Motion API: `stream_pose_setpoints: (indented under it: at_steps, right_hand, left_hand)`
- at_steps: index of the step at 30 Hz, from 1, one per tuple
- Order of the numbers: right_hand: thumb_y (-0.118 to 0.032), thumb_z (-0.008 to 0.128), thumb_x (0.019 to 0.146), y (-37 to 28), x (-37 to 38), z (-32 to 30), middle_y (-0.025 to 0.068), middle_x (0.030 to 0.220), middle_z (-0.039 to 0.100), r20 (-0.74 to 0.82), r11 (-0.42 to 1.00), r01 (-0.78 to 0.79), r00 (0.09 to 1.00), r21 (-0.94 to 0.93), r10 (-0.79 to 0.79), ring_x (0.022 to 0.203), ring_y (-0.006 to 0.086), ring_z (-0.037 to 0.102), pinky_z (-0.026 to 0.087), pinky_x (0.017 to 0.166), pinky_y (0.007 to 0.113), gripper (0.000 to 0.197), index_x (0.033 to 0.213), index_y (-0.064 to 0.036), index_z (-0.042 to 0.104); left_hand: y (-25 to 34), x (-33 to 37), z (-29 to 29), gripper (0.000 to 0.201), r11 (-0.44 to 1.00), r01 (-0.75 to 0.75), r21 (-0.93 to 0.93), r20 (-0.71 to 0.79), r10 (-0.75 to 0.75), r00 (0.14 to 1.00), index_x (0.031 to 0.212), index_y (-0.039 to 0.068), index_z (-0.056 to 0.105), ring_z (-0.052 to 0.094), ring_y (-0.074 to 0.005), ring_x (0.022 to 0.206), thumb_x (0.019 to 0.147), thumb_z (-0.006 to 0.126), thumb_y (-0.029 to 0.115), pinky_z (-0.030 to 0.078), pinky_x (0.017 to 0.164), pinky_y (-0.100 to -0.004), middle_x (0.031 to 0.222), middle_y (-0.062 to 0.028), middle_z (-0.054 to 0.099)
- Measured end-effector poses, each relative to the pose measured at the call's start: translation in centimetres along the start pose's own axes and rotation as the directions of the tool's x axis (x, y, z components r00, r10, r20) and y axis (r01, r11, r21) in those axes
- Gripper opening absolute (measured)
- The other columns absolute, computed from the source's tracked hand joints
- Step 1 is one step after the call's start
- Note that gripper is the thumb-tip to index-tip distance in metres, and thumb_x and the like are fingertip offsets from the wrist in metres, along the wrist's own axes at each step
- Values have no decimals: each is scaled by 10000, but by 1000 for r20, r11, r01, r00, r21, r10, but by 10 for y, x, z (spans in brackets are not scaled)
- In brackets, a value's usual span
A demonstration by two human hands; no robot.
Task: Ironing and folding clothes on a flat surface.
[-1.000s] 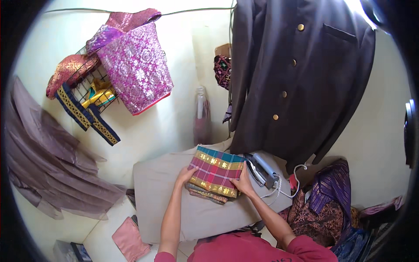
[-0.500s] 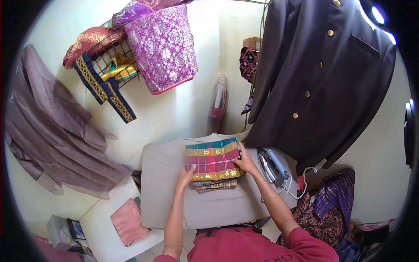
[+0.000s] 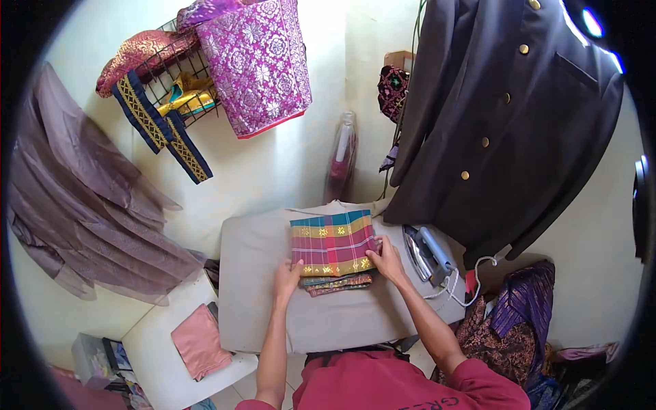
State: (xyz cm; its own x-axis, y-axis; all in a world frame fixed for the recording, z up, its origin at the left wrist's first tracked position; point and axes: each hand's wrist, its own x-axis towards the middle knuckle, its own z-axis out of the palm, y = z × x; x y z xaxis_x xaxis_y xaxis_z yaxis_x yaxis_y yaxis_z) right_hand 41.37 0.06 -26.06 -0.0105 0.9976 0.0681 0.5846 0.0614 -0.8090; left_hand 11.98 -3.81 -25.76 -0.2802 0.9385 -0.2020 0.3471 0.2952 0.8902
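Between my hands is a folded plaid cloth in maroon, green and gold, with gold motifs. My left hand grips its lower left corner, thumb on top. On the right edge, my right hand pinches it with the thumb above and the fingers mostly hidden beneath. Under the plaid cloth, the near edges of other folded patterned cloths stick out on the grey padded ironing board. Whether the plaid cloth rests on them or is held just above, I cannot tell.
An iron with a pale cord stands at the board's right end. A dark jacket with gold buttons hangs over that side. A folded pink cloth lies on a white table at left. A wire basket holds fabrics.
Both hands still hold the plaid cloth. My right hand has slid a little nearer along its right edge. The whole view has shifted slightly upward.
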Motion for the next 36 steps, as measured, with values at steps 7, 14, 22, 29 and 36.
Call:
stream_pose_setpoints:
  at_steps: [7,14,22,29,36]
  right_hand:
    - [-95,696,828,-31,-11,-17,125,895,586,-46,976,49,998,211,-40,810,271,593,492,751,358,382,1180,-47,557]
    - [-89,684,804,25,-19,-3,186,1103,505,59,981,131,991,-141,-124,1029,370,535,445,926,440,423,1195,-29,536]
    - [-293,661,836,-43,3,20,226,1392,407,7,867,321,939,-381,-345,1295,409,364,285,1085,529,642,1367,-24,422]
    - [-563,492,897,3,-3,70,236,1510,304,108,758,356,928,-547,-357,1424,423,206,103,1138,610,734,1420,-54,421]
    - [-388,679,830,2,-1,43,266,1433,357,-136,916,242,945,-321,-298,1327,439,330,237,1122,516,745,1396,0,388]
  left_hand:
    - [-52,0,-1,355,976,-203,-79,-138,191,972,997,-39,545,586,-113,620,899,675,276,474,544,-280,751,-87,645]
    - [-27,-15,-6,576,949,-1,315,108,-34,994,1156,-47,513,654,-272,855,816,739,358,514,737,-371,931,-182,665]
    - [24,7,33,735,902,-235,363,-57,273,960,1442,58,329,240,-397,1403,860,652,369,239,1137,-493,1490,-260,265]
    - [-10,13,65,774,691,-261,675,-15,367,930,1505,66,252,142,-444,1433,915,522,487,170,1133,-591,1542,-304,128]
    - [7,8,39,642,903,-260,341,-108,312,944,1381,6,414,327,-392,1362,877,630,339,293,1102,-469,1494,-267,291]
